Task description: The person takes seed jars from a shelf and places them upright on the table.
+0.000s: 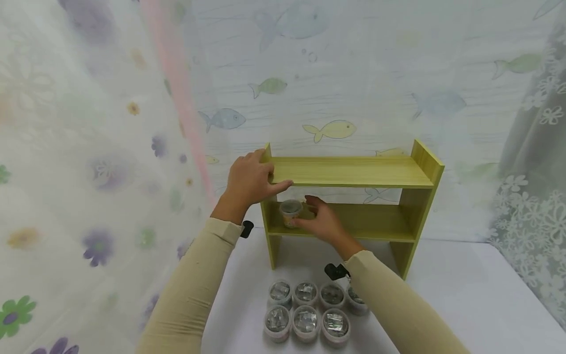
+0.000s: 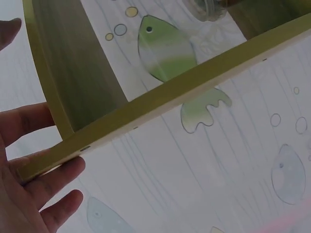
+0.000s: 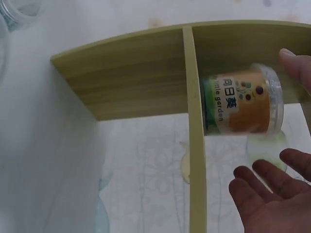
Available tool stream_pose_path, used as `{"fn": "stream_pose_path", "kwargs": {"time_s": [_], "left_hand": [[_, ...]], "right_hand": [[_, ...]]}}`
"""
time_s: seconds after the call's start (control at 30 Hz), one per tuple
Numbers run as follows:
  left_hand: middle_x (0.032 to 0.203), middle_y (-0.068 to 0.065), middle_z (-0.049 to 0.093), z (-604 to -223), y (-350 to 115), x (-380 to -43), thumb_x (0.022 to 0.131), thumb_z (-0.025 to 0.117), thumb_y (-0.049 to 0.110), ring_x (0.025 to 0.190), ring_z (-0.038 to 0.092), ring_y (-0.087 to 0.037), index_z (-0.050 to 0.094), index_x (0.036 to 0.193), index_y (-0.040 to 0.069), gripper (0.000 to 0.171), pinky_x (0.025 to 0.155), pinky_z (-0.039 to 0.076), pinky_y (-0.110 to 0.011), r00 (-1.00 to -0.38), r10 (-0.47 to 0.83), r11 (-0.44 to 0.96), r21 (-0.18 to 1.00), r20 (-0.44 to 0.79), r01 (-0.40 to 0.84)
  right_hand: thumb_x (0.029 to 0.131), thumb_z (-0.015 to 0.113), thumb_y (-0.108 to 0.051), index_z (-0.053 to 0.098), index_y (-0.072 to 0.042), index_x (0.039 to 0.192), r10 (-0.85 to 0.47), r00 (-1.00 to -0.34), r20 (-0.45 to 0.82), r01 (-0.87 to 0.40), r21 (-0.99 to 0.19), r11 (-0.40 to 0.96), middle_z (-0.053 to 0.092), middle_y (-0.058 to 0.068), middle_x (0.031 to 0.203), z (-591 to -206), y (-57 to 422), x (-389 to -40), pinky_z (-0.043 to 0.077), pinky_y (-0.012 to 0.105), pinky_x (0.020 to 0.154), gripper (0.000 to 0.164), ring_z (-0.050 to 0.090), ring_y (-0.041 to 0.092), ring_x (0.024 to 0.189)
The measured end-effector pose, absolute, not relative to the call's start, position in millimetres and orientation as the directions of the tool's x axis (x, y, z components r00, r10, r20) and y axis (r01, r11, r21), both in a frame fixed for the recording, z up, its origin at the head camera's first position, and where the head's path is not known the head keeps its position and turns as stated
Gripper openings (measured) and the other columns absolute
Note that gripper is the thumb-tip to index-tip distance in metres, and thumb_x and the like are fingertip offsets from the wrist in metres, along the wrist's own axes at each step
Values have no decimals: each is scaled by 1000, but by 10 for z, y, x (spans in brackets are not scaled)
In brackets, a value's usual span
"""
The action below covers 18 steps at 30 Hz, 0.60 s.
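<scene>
A yellow-green wooden shelf [image 1: 349, 171] stands on the white surface. My left hand [image 1: 249, 179] grips its upper left side panel, fingers on both sides of the panel's edge [image 2: 109, 124] in the left wrist view. A small clear plastic tub [image 1: 291, 214] stands upright at the left end of the middle board; its orange and green label [image 3: 238, 102] carries printed characters and "little garden". Close on its right is my right hand [image 1: 326, 222], fingers spread and thumb apart. In the right wrist view a gap shows between the tub and the fingers [image 3: 272, 187].
Several more lidded tubs [image 1: 306, 320] stand in two rows on the white tabletop [image 1: 464, 295] before the shelf, one partly behind my right sleeve. Behind the shelf hangs a fish-print curtain [image 1: 376, 88]; a flowered curtain [image 1: 88, 196] is at the left.
</scene>
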<state>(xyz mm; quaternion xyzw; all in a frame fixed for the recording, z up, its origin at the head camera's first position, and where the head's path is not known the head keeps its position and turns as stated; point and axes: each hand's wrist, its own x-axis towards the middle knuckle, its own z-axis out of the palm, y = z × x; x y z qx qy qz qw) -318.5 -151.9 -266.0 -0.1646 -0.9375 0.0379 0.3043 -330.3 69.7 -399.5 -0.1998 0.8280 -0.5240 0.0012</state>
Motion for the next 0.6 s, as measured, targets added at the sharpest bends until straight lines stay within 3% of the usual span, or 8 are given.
{"fn": "stream_pose_path", "kwargs": {"time_s": [0.1,0.27,0.37,0.6], "left_hand": [[142,-14,60,-2604,-1473,-3198,87,52,83,121,61,-36,78,104,18,71,102,50,-51,-779,335,942,-178,530,284],[160,-19,44,-2533,-1403,-3224,89,49,83,142,48,-39,70,130,19,79,114,42,-53,-828,308,951,-168,468,259],[162,-23,39,-2486,-1342,-3234,87,47,87,143,47,-39,64,138,19,87,114,42,-52,-858,290,956,-172,423,239],[165,-20,35,-2431,-1237,-3224,81,42,95,148,43,-33,58,145,20,100,108,49,-51,-913,241,966,-168,330,194]], "right_hand": [[86,84,-44,38,-16,160,-342,-917,205,-327,-878,351,43,13,162,-3957,667,-3349,47,59,109,92,46,38,146],[84,85,-47,42,-15,158,-349,-916,199,-323,-882,343,47,11,159,-3932,577,-3384,50,54,106,91,52,38,141],[85,85,-43,48,-11,155,-353,-911,215,-337,-880,335,55,10,152,-3918,532,-3399,53,51,103,85,58,36,135],[90,83,-27,66,-6,133,-355,-898,260,-370,-883,289,69,11,127,-3941,491,-3422,60,41,85,51,72,32,113]]}}
